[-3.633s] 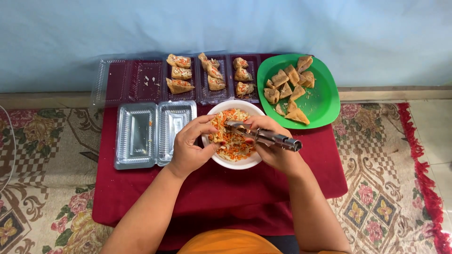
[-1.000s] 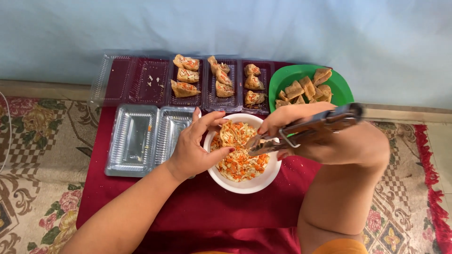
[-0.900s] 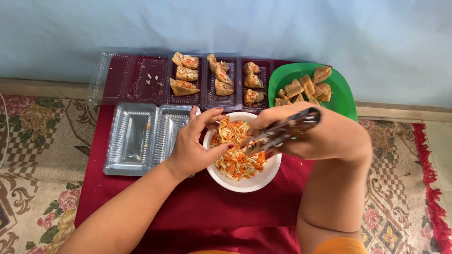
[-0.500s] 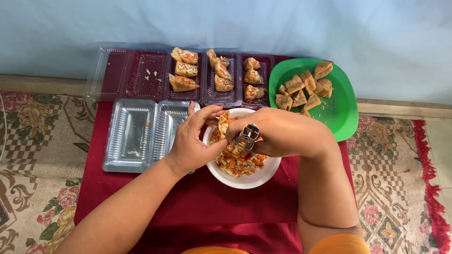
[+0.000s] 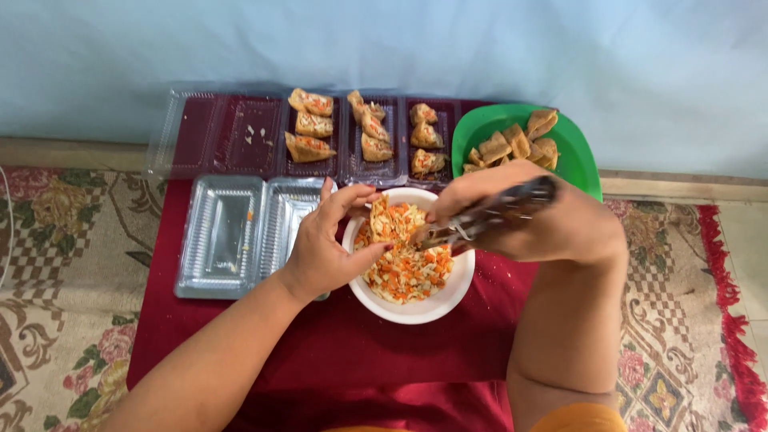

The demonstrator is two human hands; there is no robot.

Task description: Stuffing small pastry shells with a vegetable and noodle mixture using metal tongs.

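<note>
While the left hand (image 5: 324, 248) pinches a fried pastry pocket (image 5: 387, 220) upright over the white bowl (image 5: 408, 300) of shredded filling, the right hand (image 5: 532, 216) has its grip clenched around metal tongs (image 5: 488, 214), tips touching the pocket. Green plate (image 5: 580, 156) of pockets sits just behind.

Near side: bare red tabletop (image 5: 336, 352).
Left: clear trays (image 5: 220, 236) block.
Behind: green plate (image 5: 580, 152), filled trays (image 5: 364, 136).

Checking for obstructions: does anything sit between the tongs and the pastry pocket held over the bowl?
Nothing visible does. The tongs in the right hand reach the pastry pocket held by the left hand above the white bowl.
</note>
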